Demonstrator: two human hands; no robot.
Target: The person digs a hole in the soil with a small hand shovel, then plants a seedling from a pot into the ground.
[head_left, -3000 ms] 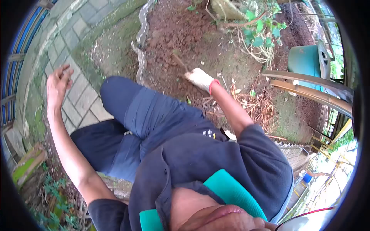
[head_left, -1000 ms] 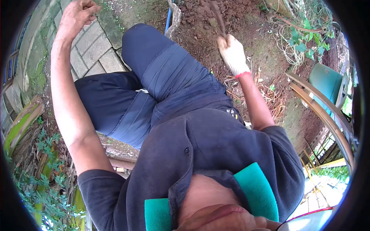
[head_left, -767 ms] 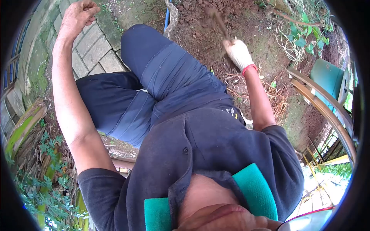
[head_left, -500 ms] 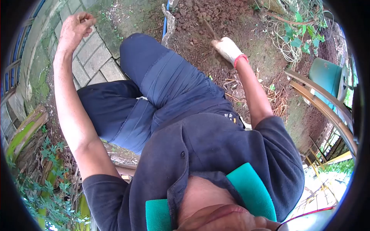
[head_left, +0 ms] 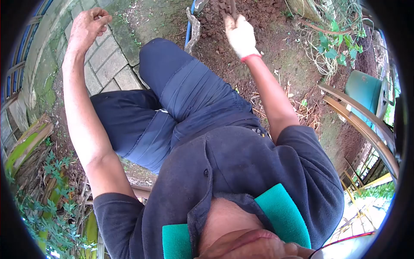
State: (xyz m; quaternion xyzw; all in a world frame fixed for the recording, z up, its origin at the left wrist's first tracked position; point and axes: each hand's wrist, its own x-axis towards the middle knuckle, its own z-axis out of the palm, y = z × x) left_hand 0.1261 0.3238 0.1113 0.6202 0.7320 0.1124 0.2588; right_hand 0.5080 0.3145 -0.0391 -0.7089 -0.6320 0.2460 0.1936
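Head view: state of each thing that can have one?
Left hand: bare, raised, fingers loosely curled, nothing visible in its grip.
Right hand: gloved, closed around tool.
Tool: held, far end out of frame.
Soil: loose, clumpy near the tool.
Collar: open at the neck.
Trousers: worn, creased.
Green object: upright or tipped, can't tell.

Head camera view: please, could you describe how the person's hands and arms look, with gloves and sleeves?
The right hand wears a white glove, stained brown at the fingers, with a red cuff edge. The left hand has no glove. Both arms have short, dark sleeves; both forearms are uncovered.
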